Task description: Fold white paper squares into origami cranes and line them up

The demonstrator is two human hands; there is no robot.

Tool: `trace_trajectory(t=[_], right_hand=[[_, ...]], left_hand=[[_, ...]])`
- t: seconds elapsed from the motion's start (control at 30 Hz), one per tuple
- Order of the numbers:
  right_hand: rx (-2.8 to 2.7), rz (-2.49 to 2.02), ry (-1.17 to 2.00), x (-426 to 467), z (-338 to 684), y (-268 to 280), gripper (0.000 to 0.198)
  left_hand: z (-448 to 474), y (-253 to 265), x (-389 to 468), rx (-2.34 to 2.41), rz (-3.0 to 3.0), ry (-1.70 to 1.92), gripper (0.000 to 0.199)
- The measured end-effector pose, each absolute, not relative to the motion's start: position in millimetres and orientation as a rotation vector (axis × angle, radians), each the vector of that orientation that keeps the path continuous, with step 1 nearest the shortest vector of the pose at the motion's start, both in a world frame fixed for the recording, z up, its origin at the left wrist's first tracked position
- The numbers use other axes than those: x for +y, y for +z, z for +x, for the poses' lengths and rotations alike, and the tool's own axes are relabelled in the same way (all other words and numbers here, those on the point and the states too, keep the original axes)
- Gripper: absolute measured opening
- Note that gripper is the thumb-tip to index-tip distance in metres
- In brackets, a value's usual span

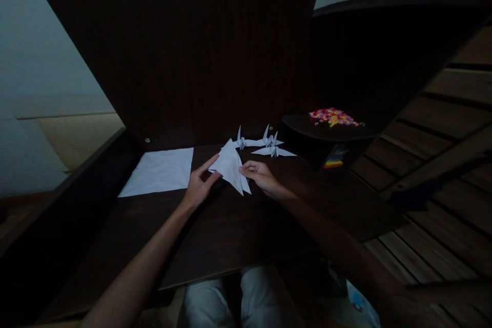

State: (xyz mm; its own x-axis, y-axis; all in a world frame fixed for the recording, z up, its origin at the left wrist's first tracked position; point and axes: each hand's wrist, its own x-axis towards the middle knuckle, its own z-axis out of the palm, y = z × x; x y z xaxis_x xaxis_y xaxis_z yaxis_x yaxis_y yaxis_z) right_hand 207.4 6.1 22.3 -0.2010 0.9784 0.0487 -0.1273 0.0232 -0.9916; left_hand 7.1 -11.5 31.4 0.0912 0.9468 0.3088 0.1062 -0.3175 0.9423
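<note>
Back panel: the dark wooden board rises behind the work surface and seems to serve as a stop along its far edge.
Desk: the dark wooden desktop lies over the person's lap, within easy reach of both arms.
Quarter-round shelf: the small shelf sits at the right, raised above the desktop, probably to keep loose bits out of the working space.
Flat sheet: the white paper sheet, lightly creased, lies left of the left hand, likely set aside there to leave the middle free.
Left hand: this hand clamps the left corner of the folded paper between thumb and fingers, apparently to steady it.
Right hand: this hand pinches the right edge, thumb against the fingertips, perhaps to control the loose layers.
Folded paper: the layered, pointed white piece is between both hands, in front of the cranes.
Cranes: what look like three white origami cranes stand grouped near the back panel, seemingly parked beyond the hands.
Coloured bits: a pink, red and yellow heap rests on the shelf; too small to identify.
</note>
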Motion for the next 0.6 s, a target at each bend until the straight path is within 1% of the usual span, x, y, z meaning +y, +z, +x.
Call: trace_trajectory(t=[0.07,0.1,0.2,0.33,0.47,0.6], right_hand=[[-1.302,-0.975,1.378,6,207,22,0.038],[-1.313,-0.967,1.38,6,207,22,0.038],[-1.369,-0.945,1.425,4,206,23,0.038],[-1.426,-0.924,1.494,0,204,24,0.036],[-1.431,-0.884,1.516,-1,204,22,0.035],[-1.482,-0.866,1.477,0,204,19,0.034]], left_hand=[[5,27,-7,1.12,1.503,1.364,0.041],[4,24,-4,1.154,1.475,1.389,0.039],[4,20,1,1.144,1.27,1.484,0.044],[8,25,0,1.014,0.968,1.505,0.04],[10,33,-5,0.94,0.908,1.459,0.034],[11,36,-8,0.911,0.906,1.426,0.033]])
